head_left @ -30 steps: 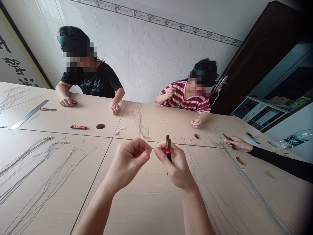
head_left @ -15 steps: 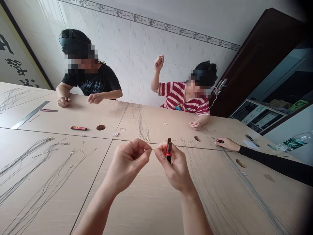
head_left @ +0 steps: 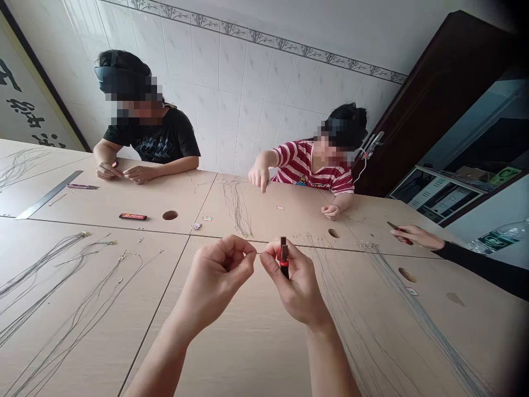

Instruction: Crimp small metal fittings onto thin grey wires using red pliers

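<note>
My left hand point(head_left: 223, 278) is closed in a pinch, thumb against forefinger, just above the middle of the table. A tiny gold-coloured piece point(head_left: 258, 253) spans the small gap between its fingertips and those of my right hand point(head_left: 300, 286). What it is exactly is too small to make out. My right hand is also closed, gripping small pliers point(head_left: 284, 255) with red and black handles, their jaws pointing up and away from the gold piece. Most of the handles are hidden in the palm.
Bundles of thin grey cords point(head_left: 45, 262) lie left, with more cords point(head_left: 417, 309) right. A steel ruler point(head_left: 49, 196), tweezers-like tool point(head_left: 82, 186) and red-black box point(head_left: 133, 216) lie farther back. Two co-workers sit opposite. A black-sleeved person's hand point(head_left: 419, 237) holds a tool at right.
My hands stay nearly still, fingertips together. Opposite, the striped-shirt person's raised hand has come down to the table. The black-sleeved hand has lifted its tool and shifted right.
</note>
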Demonstrator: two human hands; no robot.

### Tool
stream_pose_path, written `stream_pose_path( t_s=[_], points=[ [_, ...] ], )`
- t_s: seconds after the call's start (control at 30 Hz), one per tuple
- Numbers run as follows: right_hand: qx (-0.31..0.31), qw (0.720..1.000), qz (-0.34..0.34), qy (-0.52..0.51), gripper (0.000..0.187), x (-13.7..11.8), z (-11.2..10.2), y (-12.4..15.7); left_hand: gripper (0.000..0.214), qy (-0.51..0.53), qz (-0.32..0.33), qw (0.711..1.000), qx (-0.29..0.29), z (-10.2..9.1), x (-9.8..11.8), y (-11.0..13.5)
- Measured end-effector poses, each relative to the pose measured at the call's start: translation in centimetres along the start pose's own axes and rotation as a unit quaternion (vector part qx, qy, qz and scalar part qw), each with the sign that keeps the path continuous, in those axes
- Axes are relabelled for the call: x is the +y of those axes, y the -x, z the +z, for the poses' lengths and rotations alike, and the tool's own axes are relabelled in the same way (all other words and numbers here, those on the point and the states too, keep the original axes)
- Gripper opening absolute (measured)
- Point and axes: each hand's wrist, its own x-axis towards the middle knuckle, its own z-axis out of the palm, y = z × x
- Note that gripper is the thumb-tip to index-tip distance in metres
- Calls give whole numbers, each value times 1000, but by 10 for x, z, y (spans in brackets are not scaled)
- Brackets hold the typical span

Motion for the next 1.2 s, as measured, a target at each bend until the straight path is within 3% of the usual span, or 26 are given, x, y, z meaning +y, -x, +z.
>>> stream_pose_path(
  t_s=[0.1,0.37,0.67,1.0,1.13,1.2],
  points=[
    [7,1000,3,0,19,-1,0,0,13,-22,30,999,8,1,0,1],
    [22,998,33,-54,22,-5,2,1,10,-106,197,974,39,3,-8,1],
    [20,995,64,-80,25,-7,5,-2,16,-176,281,939,88,6,-8,0],
    [34,996,58,-66,24,-6,5,-1,13,-156,224,957,96,11,-11,0],
    [42,997,50,-47,23,-3,3,-2,10,-108,155,979,71,7,-7,-1],
    [58,997,43,-22,20,1,1,-3,21,-54,127,989,57,-1,-3,-4]
  ],
)
